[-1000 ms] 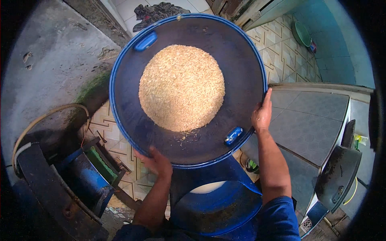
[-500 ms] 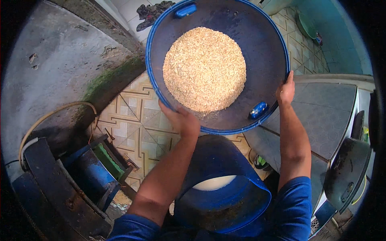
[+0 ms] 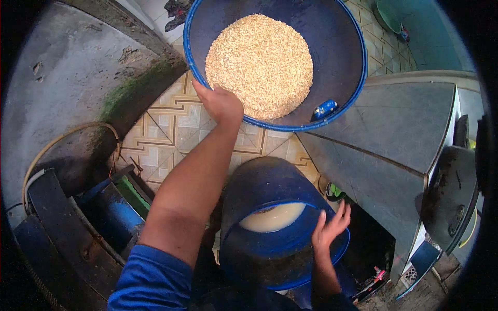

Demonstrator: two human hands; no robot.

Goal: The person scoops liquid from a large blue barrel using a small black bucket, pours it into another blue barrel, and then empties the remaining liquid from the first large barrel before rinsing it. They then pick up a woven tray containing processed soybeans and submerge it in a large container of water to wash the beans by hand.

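A wide, round blue tub (image 3: 338,57) lies ahead of me at the top of the view, its far rim cut off by the picture edge. Inside it is a heap of pale yellow, coarse grains (image 3: 259,67). My left hand (image 3: 223,105) grips the near-left rim, with part of its fingers hidden. Closer to me stands a blue plastic barrel (image 3: 270,179) with a cut-open side, and whitish liquid (image 3: 275,217) shows inside. My right hand (image 3: 330,228) is off the tub, fingers spread and empty, over the right edge of the barrel's opening.
A tiled counter (image 3: 394,114) runs along the right, with a dark pan-like vessel (image 3: 450,192) at its outer side. At the left are a rough concrete block (image 3: 67,78), a hose (image 3: 72,136) and a dark machine with a blue housing (image 3: 111,212). A green basin (image 3: 386,18) lies far right.
My right hand has let go of the tub's right rim and come back toward me, over the barrel. The tub appears higher in the view, with my left hand still on it.
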